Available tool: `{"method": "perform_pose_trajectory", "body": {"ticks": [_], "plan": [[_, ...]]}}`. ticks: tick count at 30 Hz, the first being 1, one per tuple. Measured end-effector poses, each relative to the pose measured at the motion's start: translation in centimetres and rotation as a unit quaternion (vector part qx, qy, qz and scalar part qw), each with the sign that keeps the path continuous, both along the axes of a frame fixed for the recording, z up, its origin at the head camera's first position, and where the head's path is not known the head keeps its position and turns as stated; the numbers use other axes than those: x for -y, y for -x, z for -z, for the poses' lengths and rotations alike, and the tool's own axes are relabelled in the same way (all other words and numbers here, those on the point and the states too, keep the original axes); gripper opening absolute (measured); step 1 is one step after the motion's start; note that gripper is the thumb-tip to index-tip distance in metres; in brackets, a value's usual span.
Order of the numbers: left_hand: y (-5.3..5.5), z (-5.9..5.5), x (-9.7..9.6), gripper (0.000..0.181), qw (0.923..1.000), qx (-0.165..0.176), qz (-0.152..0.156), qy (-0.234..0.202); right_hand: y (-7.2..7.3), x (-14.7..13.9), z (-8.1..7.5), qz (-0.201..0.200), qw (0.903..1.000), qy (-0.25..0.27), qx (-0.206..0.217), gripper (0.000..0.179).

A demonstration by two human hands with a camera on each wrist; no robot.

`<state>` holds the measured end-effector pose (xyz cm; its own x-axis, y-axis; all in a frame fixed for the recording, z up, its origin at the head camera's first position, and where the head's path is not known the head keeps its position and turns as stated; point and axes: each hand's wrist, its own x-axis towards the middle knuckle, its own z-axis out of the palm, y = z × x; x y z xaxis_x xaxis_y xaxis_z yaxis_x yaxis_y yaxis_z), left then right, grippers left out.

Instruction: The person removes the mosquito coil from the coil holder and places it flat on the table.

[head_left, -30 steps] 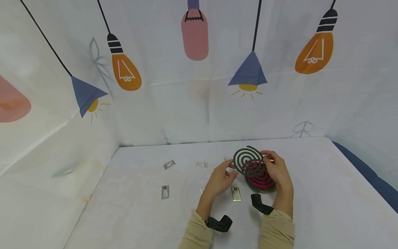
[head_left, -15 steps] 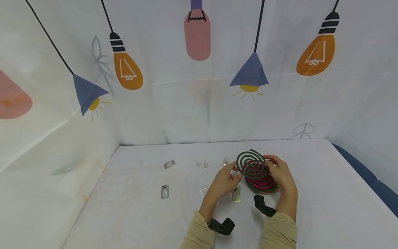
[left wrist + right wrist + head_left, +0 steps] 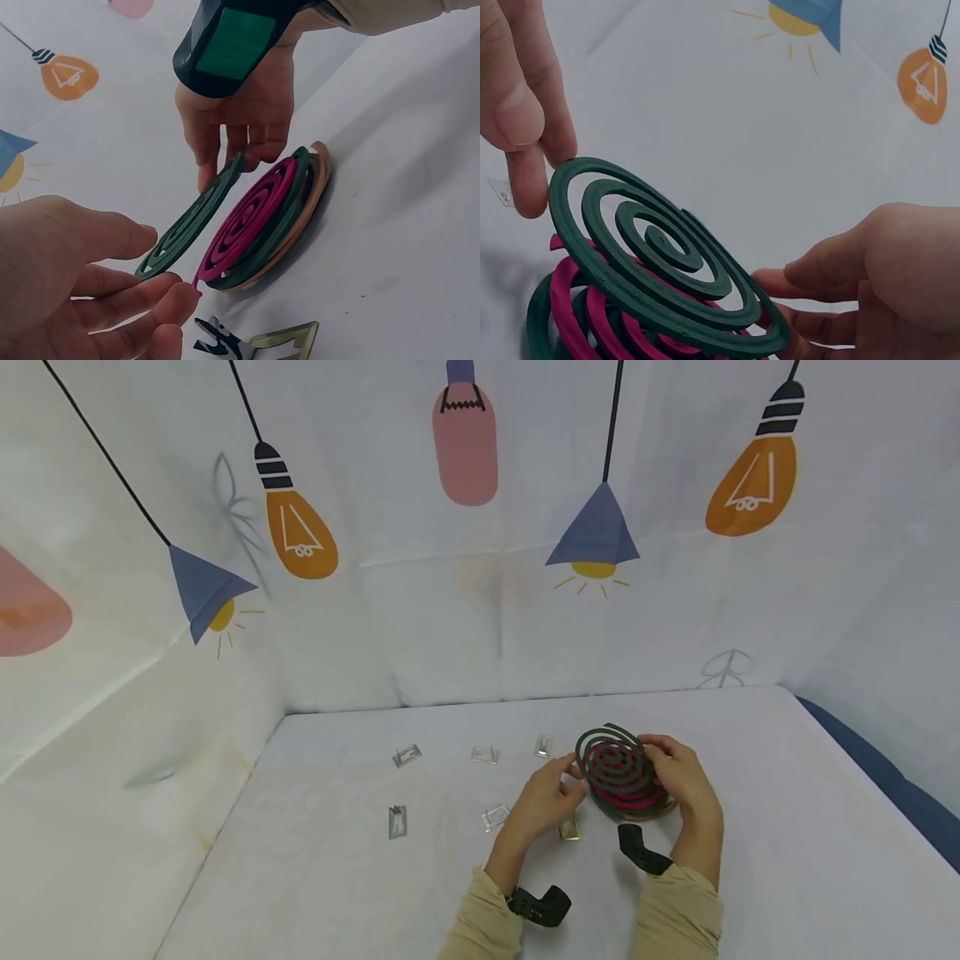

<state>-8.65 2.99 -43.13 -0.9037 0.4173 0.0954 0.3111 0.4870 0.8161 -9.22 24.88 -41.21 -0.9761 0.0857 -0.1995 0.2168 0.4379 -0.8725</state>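
In the head view both hands hold a dark green spiral mosquito coil (image 3: pixel 206 206), tilted close over a stack of coils. The left hand (image 3: pixel 547 793) holds its left rim, fingertips at the edge and thumb just above. At the opposite rim, the right hand (image 3: pixel 684 777) pinches it between thumb and fingers. Topmost in the stack is a magenta coil (image 3: pixel 247 217); beneath it lie a green coil (image 3: pixel 264 262) and a tan-brown coil (image 3: pixel 322 172). A gold-coloured metal coil stand (image 3: pixel 570 835) lies beside the left hand, partly hidden by it.
Several silver metal stands lie left of the hands, among them one stand (image 3: pixel 398 822) at the left, another stand (image 3: pixel 495 817) near the left wrist and a third stand (image 3: pixel 543 745) further back. The white tabletop (image 3: pixel 322 877) meets a lamp-patterned cloth (image 3: pixel 420 610) behind.
The green coil has moved down and slightly right, over the magenta one, with both hands following. The stands behind and beside the left hand show more fully; the gold one is more covered.
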Motion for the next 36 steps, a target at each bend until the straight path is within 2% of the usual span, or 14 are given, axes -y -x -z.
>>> {"method": "perform_pose_trajectory", "body": {"ticks": [6, 13, 24, 31, 36], "plan": [[-0.1, 0.3, -0.2, 0.046, 0.9984, -0.043, 0.007, 0.037, 0.1, -0.1, 0.1, 0.007, 0.9996, 0.000, 0.026, 0.049], [-0.2, 0.2, -0.4, 0.046, 0.9984, -0.024, 0.005, 0.051, 0.2, 0.0, 0.0, 0.012, 0.9990, 0.013, 0.040, 0.053], [-0.3, 0.0, -1.0, 0.046, 0.9945, -0.037, 0.006, 0.098, 0.2, 0.1, -0.2, 0.013, 0.9987, 0.024, 0.044, 0.056], [-0.4, 0.2, -1.2, 0.045, 0.9934, -0.042, 0.010, 0.106, 0.2, 0.1, 0.0, 0.016, 0.9983, 0.023, 0.050, 0.056], [-0.5, 0.3, -1.3, 0.045, 0.9932, -0.040, 0.013, 0.108, 0.3, 0.2, 0.2, 0.014, 0.9991, 0.009, 0.040, 0.056]]}}
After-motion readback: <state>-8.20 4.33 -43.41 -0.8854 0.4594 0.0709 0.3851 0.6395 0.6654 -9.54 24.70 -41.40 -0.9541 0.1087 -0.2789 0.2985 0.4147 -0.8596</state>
